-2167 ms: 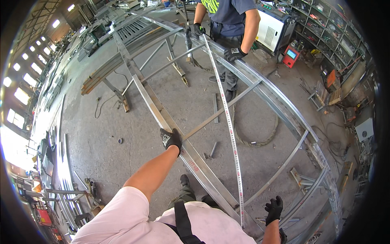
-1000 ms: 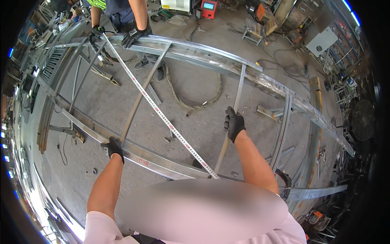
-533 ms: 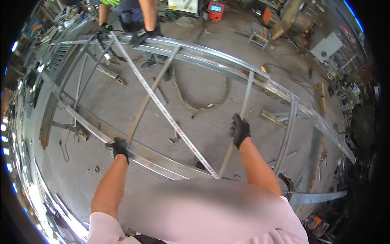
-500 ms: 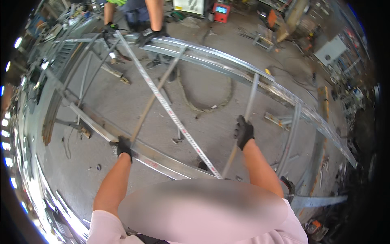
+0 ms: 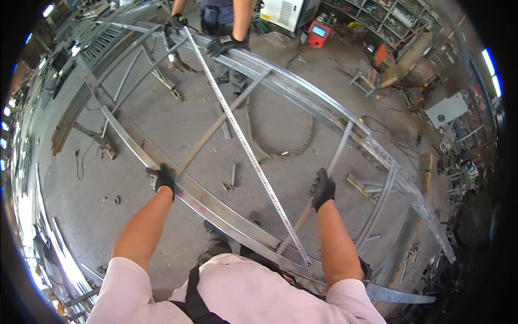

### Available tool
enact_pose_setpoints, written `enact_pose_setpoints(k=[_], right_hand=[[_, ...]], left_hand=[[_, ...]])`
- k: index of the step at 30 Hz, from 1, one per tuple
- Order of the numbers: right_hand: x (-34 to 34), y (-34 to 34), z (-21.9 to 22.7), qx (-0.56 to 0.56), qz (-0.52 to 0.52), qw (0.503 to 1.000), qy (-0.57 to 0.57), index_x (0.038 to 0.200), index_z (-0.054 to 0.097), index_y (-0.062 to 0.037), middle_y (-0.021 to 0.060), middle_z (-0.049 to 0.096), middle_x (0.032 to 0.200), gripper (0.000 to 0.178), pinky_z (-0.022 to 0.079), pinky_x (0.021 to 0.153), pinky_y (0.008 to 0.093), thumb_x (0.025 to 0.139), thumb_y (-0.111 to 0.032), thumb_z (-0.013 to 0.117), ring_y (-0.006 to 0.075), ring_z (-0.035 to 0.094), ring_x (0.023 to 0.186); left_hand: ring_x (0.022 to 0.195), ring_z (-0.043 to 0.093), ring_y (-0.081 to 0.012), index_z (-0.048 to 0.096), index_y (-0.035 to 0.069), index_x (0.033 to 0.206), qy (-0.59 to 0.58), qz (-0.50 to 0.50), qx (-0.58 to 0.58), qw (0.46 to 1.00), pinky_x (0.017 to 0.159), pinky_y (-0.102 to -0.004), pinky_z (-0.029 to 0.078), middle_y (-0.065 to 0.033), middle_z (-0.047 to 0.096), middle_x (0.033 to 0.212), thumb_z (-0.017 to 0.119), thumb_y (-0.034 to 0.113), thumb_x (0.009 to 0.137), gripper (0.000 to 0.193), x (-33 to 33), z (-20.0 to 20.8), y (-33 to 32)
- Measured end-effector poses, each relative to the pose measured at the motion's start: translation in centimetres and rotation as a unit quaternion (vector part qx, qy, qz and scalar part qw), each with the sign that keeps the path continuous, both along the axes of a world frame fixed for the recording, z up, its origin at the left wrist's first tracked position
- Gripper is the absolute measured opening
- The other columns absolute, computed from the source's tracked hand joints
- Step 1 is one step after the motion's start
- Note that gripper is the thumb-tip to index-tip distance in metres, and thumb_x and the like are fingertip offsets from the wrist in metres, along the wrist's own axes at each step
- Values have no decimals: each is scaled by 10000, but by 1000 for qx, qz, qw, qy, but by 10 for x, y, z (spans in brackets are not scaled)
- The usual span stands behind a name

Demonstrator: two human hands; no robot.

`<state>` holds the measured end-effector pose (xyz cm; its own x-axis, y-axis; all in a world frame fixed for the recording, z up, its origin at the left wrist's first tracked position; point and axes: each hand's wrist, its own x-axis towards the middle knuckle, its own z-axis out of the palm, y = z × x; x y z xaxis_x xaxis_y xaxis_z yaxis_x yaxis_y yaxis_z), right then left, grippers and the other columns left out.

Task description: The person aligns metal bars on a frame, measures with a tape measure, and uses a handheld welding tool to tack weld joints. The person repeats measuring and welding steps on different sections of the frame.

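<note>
A large grey metal frame [image 5: 216,217] of long curved rails and crossbars spreads out before me. My left hand [image 5: 162,179], in a black glove, is closed round its near rail beside a crossbar joint. Farther right, my gloved right hand [image 5: 322,189] wraps round a crossbar [image 5: 341,147]. A white measuring tape blade [image 5: 246,144] stretches diagonally over the frame, its near end by the near rail, between my hands and nearer the right. At its far end is a co-worker's gloved hand [image 5: 177,22]; their other gloved hand [image 5: 223,45] rests on the far rail.
On the concrete floor lie a cable loop [image 5: 278,155] and loose metal pieces [image 5: 232,177]. A red box with a screen [image 5: 318,33] and a white machine cabinet [image 5: 281,13] stand at the back. Long metal stock [image 5: 423,197] lies at the right.
The view has shifted, bringing the tape's near end and more of my body into sight. Both my hands keep their grip on the frame.
</note>
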<state>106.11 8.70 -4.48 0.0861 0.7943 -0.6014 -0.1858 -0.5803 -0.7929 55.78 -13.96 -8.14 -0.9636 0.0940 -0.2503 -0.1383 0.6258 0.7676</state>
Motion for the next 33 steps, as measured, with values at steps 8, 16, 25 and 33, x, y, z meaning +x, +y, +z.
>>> enact_pose_setpoints(k=[8,16,25,33], right_hand=[[-1,4,-9,-1,-14,1000,7,969,551,-188,-49,394,644,283,286,423,315,1010,-427,698,111,358,457],[4,6,-14,-7,-4,1000,2,1030,524,-161,-34,383,636,302,302,425,333,1015,-419,681,127,371,452],[6,10,-16,-22,-5,1000,-1,998,542,-172,-51,367,638,278,270,437,318,1012,-415,677,112,346,464],[11,11,-28,1,-1,1000,-8,969,569,-170,-56,402,662,277,297,442,313,1008,-421,680,107,376,483]], left_hand=[[1472,457,-440,316,-67,1600,18,5,-38,999,1221,-456,403,-294,427,1613,635,433,1011,836,-2,-9,4],[1426,504,-452,320,-18,1611,16,14,-70,997,1184,-473,445,-282,457,1587,658,380,998,806,13,18,10],[1390,539,-463,358,-11,1585,22,25,-80,996,1161,-491,467,-291,528,1519,677,361,972,784,19,31,13],[1411,524,-443,367,-6,1585,9,20,-72,997,1167,-484,463,-275,503,1548,675,352,970,775,19,34,13]])
